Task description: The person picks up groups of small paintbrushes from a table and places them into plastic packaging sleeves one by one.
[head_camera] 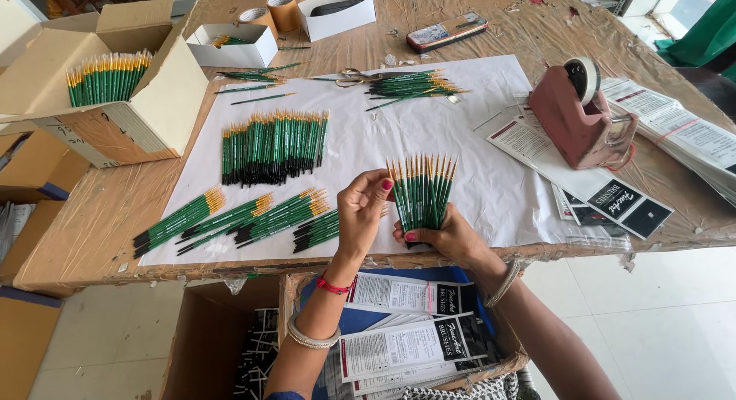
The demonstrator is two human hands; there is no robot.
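Note:
My right hand [452, 237] grips a fan of green-handled paintbrushes [422, 191] by their lower ends, bristles up, above the near edge of the white paper sheet [429, 131]. My left hand [363, 208] is raised beside the fan, its fingertips touching the leftmost brushes. Close to my left hand lie slanted bundles of the same brushes [253, 216] on the paper. A neat row of brushes [274, 145] lies further back, and a loose pile [410, 85] sits at the far side of the sheet.
A pink tape dispenser [579, 112] stands right of the sheet on printed cards [606, 197]. Cardboard box of upright brushes [107, 78] at left. White boxes [230, 46] and tape rolls [282, 10] at the back. Under the table edge, a box holds printed packets [406, 339].

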